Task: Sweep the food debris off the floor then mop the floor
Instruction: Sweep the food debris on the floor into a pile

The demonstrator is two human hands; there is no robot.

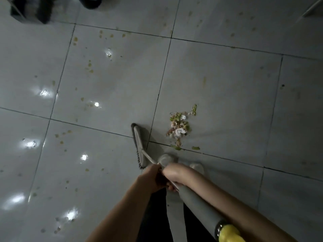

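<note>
Sweeping stage, part done by the look of it. Broom: head down on the tiled floor, just left of the debris and apart from it. Food debris: green, white and brown scraps gathered into one loose pile beside a tile seam, with a few green bits stray at its near edge; not yet lifted off the floor. Left hand: fingers curled round the broom handle. Right hand: wrapped round the same handle, touching the left. Yellowish smears: scattered over the left and far tiles, unmopped. Dark object, far left corner: too blurred to identify. No mop in view; mopping appears not yet begun.
</note>
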